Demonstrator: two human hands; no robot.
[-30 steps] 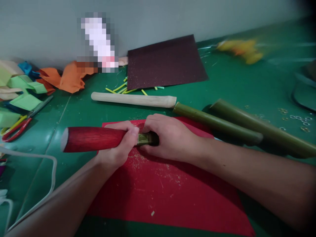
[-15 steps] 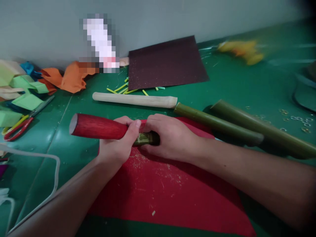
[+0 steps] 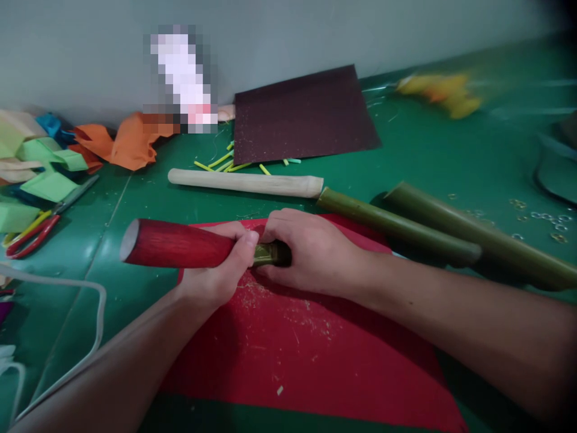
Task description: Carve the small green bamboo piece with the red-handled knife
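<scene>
My left hand (image 3: 220, 270) is closed around a thick red-stained wooden handle (image 3: 180, 243), thumb on top. The handle's pale, flat cut end points left. Just right of that thumb shows a short green bamboo piece (image 3: 265, 254), and my right hand (image 3: 306, 249) curls its fingers around the far end. Whether the handle joins the bamboo or only meets it is hidden by my fingers. Both hands are over a red sheet (image 3: 288, 355) strewn with fine pale shavings.
Behind the hands lie a pale peeled stick (image 3: 246, 183), a green bamboo length (image 3: 401, 228) and a thicker bamboo piece (image 3: 478, 234). A dark brown sheet (image 3: 302, 114) covers thin yellow-green sticks. Red-handled scissors (image 3: 33, 237) and crumpled orange paper (image 3: 137, 141) are left; small rings (image 3: 559, 224) right.
The red handle's outer end has dipped and shifted slightly left, and my left hand has tilted with it. My right hand stays almost where it was.
</scene>
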